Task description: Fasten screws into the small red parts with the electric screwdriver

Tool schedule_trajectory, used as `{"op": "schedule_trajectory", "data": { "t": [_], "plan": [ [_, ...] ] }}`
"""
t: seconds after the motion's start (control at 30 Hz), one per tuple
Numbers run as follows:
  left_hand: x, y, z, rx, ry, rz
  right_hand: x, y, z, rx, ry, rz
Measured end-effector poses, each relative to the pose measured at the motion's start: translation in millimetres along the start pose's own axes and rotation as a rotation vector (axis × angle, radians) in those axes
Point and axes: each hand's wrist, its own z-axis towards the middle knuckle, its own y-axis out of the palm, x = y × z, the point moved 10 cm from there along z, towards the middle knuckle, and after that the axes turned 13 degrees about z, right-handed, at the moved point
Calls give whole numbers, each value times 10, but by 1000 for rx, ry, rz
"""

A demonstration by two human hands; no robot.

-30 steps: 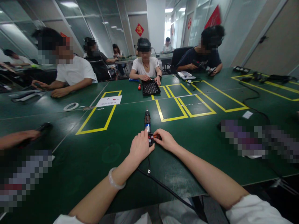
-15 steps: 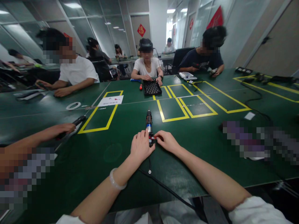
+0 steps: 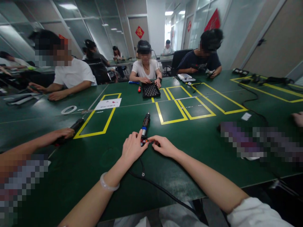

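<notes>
A slim electric screwdriver (image 3: 145,124) with its rear casing off lies on the green table, pointing away from me. It has a dark front, a blue band and exposed red parts (image 3: 143,142) at the back. My left hand (image 3: 132,146) is closed around its rear from the left, covering much of it. From the right, my right hand (image 3: 164,146) reaches in with bent fingers, its fingertips at the red parts; whatever small piece they pinch is hidden. Behind my left hand, a thin lead ends in a ring terminal (image 3: 143,174), beside a black cable (image 3: 163,188).
Yellow tape rectangles (image 3: 174,120) mark the table ahead. Across it, a person works over a black tray of small parts (image 3: 151,91). At left, another person's hand (image 3: 65,134) holds a dark tool. A white paper (image 3: 108,103) and a tape ring (image 3: 68,110) lie beyond.
The view has swung slightly right. The screwdriver now leans with its tip to the right, and my right fingertips have shifted onto its rear next to my left thumb.
</notes>
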Motion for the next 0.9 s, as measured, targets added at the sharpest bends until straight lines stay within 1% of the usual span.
{"op": "schedule_trajectory", "data": {
  "t": [0.1,0.2,0.3,0.4,0.57,0.7,0.8,0.83,0.9],
  "plan": [
    [-152,39,51,-5,-6,42,-1,-39,6,10,-4,4],
    [-463,127,126,-36,-53,75,29,-79,11,19,11,-12],
    [-923,272,177,-85,-117,103,48,-79,12,9,21,-40],
    [-1453,428,168,-114,-180,149,40,-67,13,-1,15,-66],
    [-2299,624,37,-142,-291,276,23,-65,15,-4,11,-91],
    [-2868,729,-67,-228,-384,380,13,-58,14,-12,10,-119],
    [-3165,760,-137,-302,-450,403,12,-49,14,-20,12,-130],
    [-3216,749,-157,-310,-463,401,14,-47,14,-23,13,-132],
    [-3268,665,-201,-269,-510,358,20,-46,13,-25,13,-136]
  ]
}}
